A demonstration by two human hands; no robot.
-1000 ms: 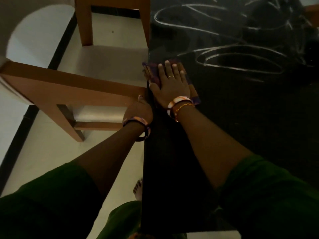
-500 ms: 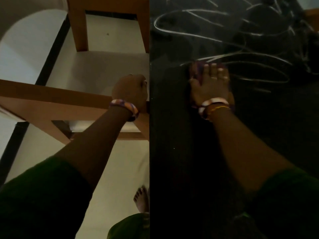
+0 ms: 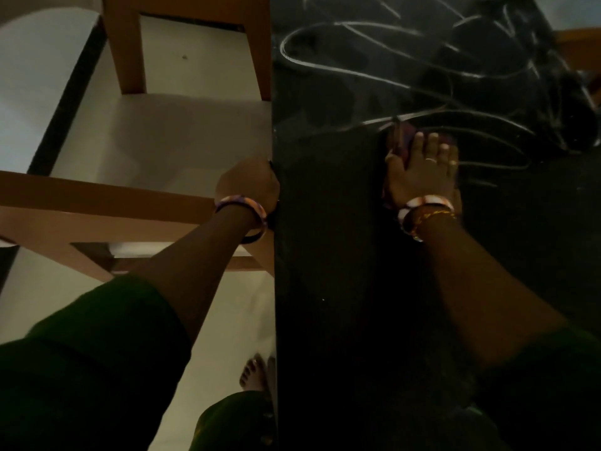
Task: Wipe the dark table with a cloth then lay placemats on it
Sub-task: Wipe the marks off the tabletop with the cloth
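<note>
Fingers [image 3: 437, 148] of the right hand [image 3: 419, 175] are lying straight, pressing a purple cloth [image 3: 403, 138] flat on the dark table [image 3: 325, 255], likely for even wiping pressure. The left hand [image 3: 248, 183] is curling over the table's left edge, seemingly bracing. Swirled streaks [image 3: 357, 70] are spreading ahead and rightward, offering open sweeping room; a wooden chair [image 3: 130, 203] is crowding the left edge. No placemats are showing.

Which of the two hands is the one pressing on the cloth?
The right hand: it lies flat on the purple cloth out on the dark table. The left hand grips the table's edge instead.
</note>
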